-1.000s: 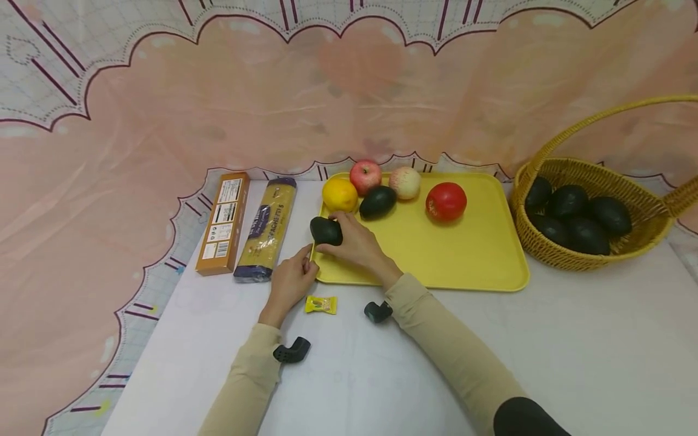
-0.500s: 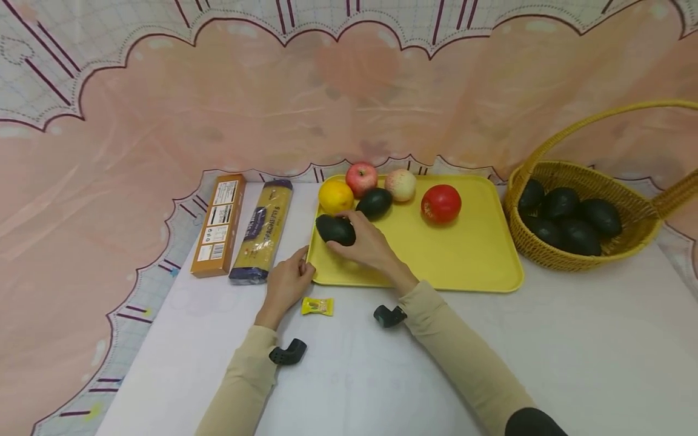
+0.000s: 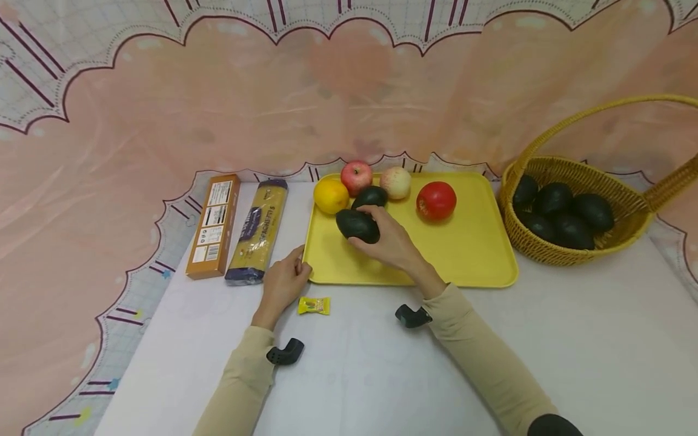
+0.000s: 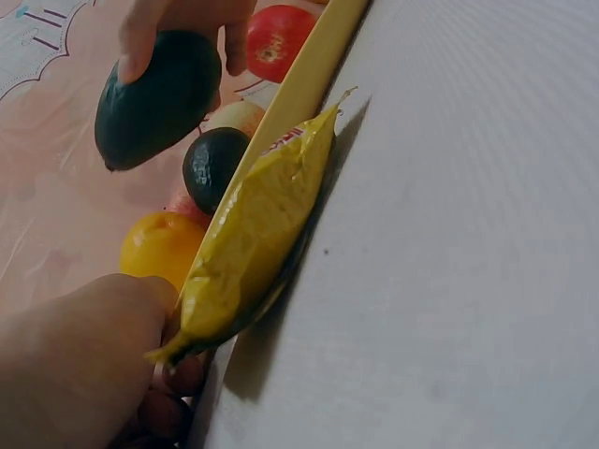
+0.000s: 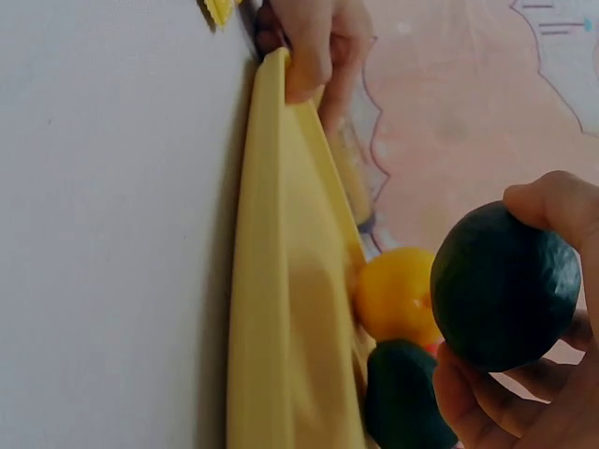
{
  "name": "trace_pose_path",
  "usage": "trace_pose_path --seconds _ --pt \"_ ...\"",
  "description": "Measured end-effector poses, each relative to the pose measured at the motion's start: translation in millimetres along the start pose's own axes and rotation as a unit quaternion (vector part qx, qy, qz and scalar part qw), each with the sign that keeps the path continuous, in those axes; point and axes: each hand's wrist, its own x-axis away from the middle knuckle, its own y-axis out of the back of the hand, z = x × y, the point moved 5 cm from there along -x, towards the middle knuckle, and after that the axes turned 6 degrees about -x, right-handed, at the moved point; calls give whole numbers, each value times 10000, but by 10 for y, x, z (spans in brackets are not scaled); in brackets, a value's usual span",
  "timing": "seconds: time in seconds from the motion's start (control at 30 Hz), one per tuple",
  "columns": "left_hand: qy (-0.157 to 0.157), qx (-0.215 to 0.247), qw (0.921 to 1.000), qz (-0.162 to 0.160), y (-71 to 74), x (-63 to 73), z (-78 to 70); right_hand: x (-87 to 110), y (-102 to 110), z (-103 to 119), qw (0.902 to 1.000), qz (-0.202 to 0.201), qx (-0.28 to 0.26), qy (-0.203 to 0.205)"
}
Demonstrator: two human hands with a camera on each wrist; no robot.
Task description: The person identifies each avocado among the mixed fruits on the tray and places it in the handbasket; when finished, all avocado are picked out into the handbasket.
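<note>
In the head view my right hand (image 3: 389, 242) holds a dark green avocado (image 3: 357, 226) over the left part of a yellow tray (image 3: 469, 260). The right wrist view shows thumb and fingers curled round that avocado (image 5: 505, 285), clear of the tray floor. My left hand (image 3: 283, 281) pinches the tray's left rim near the front corner, its thumb over the edge in the right wrist view. Along the back of the tray lie a second avocado (image 3: 371, 197), an orange (image 3: 331, 197), an apple (image 3: 357, 177), a peach (image 3: 395, 183) and a red pomegranate-like fruit (image 3: 436, 201).
A wicker basket (image 3: 556, 257) with several avocados and a tall handle stands right of the tray. Left of it lie a spaghetti pack (image 3: 257, 233) and an orange-brown box (image 3: 213, 227). A small yellow wrapped packet (image 3: 314, 305) lies in front, beside my left wrist.
My right hand has carried the avocado rightward from the tray's left edge to over its floor. My left hand stays at the tray's rim. The view has shifted slightly.
</note>
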Motion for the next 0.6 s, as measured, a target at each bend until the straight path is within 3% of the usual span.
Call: trace_pose_path --seconds 0.33,0.6 --pt "-109 -33 9999 -109 7 -4 -17 210 339 -123 9998 -179 -97 -27" --pt "2 -38 10000 -56 -2 -12 -2 355 586 -221 9992 -274 -177 -220"
